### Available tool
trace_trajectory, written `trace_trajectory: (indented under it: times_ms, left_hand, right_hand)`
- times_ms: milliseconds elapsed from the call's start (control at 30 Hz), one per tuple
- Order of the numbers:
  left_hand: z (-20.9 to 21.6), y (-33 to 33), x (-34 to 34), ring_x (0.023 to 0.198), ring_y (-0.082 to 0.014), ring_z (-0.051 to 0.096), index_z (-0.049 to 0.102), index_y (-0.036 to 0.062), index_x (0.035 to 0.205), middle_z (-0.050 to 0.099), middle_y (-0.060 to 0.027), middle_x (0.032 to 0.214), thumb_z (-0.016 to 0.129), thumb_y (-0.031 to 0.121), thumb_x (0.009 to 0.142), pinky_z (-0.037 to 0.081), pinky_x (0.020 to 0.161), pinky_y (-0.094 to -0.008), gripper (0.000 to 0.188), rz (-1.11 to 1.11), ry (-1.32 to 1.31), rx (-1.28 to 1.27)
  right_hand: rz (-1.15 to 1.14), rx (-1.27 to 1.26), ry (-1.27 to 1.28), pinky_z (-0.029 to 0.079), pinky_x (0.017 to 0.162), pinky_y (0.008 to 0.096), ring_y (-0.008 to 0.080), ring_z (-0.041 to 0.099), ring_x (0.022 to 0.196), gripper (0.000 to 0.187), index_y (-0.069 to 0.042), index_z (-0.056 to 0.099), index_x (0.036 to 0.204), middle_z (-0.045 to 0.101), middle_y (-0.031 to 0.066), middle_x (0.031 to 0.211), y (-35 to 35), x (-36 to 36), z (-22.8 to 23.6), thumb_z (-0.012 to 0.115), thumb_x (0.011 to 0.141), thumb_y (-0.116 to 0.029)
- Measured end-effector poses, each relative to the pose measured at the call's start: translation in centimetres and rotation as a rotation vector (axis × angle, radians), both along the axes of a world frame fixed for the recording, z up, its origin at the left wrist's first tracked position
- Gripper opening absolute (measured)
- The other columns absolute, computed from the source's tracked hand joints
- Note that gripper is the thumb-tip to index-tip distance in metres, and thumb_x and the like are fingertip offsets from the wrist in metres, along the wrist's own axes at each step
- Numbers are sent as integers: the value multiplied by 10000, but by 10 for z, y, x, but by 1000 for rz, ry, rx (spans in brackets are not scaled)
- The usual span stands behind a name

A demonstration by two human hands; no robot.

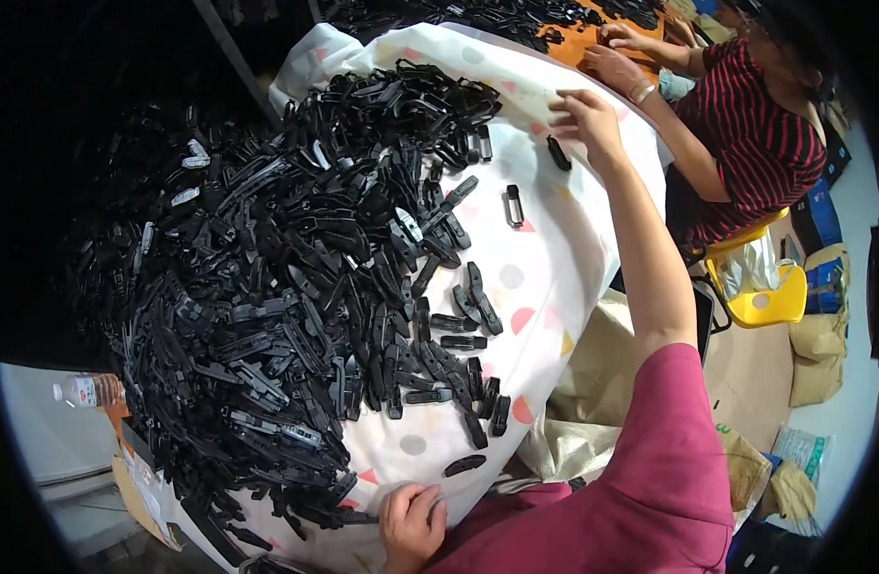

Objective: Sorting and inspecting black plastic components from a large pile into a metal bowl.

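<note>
Left hand (413,524): fingers curled at the white cloth's (564,239) near edge; cannot tell whether they grip anything.
Black pieces (267,316): slim, elongated, glossy, some slotted, heaped across the cloth, strays at right.
Right hand (589,122): fingers loosely parted over the cloth, near one curved piece (558,153).

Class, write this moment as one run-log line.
left hand: curled at near edge of cloth; right hand: extended near loose black piece; black pieces: heaped on cloth
</note>
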State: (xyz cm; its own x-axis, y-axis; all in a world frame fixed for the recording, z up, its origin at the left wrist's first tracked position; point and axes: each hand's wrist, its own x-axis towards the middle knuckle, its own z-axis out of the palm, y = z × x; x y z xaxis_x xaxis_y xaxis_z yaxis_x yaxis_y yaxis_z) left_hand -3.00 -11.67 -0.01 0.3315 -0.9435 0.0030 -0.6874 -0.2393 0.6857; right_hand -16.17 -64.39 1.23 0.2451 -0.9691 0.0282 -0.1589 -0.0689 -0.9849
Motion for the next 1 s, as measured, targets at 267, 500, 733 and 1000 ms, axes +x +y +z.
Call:
trace_trajectory:
  times_ms: [267, 500, 733, 1000]
  left_hand:
    - [2, -3, -2, 784, -299, 562, 643, 29, 900, 564, -118, 880, 680, 75, 690, 460, 685, -362, 218, -14, 4, 6]
    - [-8, 4, 0, 796, -299, 562, 642, 39, 903, 563, -113, 892, 679, 75, 693, 458, 699, -367, 217, 22, -5, 8]
    - [-6, 6, 1, 809, -296, 559, 641, 48, 908, 560, -108, 903, 687, 82, 690, 456, 706, -368, 226, -14, 9, 1]
    - [-1, 5, 0, 824, -287, 554, 633, 55, 922, 561, -91, 913, 689, 85, 693, 447, 722, -363, 237, -4, 10, 39]
  right_hand:
    - [51, 77, 86, 508, 695, 341, 263, 642, 822, 365, 21, 586, 1075, 662, 165, 865, 25, 18, -18, 630, 762, -161]
    - [151, -333, 819, 493, 700, 378, 313, 625, 770, 423, -5, 575, 1077, 633, 216, 848, 90, 31, -21, 669, 708, -188]
    - [-31, -417, 413, 513, 648, 327, 268, 649, 711, 415, -28, 514, 1164, 601, 201, 1013, 52, 71, -28, 630, 788, -161]
    - [220, -690, 842, 470, 764, 397, 314, 545, 909, 298, -148, 640, 1000, 587, 94, 963, 131, 95, -45, 496, 755, -56]
